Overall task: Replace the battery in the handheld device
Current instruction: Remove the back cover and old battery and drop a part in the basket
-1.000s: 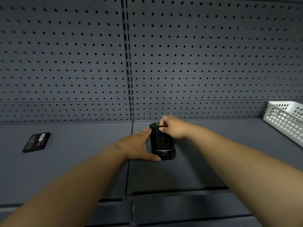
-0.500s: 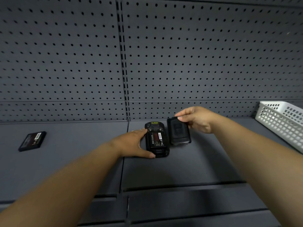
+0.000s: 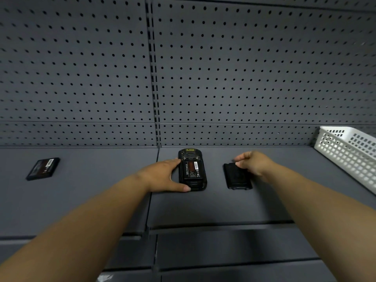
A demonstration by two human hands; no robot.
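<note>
The black handheld device [image 3: 192,169] lies face down on the grey shelf [image 3: 203,208], back open, with a labelled battery [image 3: 192,168] seated in its bay. My left hand [image 3: 162,177] rests against the device's left side, thumb along its lower edge. The black back cover [image 3: 237,178] lies flat on the shelf to the device's right. My right hand [image 3: 252,162] sits at the cover's top right corner, fingertips pinched on or just above its edge. A second black battery [image 3: 43,168] lies far left on the shelf.
A white perforated plastic basket [image 3: 352,155] stands at the right end of the shelf. Grey pegboard [image 3: 223,78] forms the back wall. A lower shelf edge [image 3: 223,249] runs below the front.
My right hand lifted the back cover off the device, carried it to the right and set it down on the shelf. The battery in the device is now exposed. My left hand stayed put.
</note>
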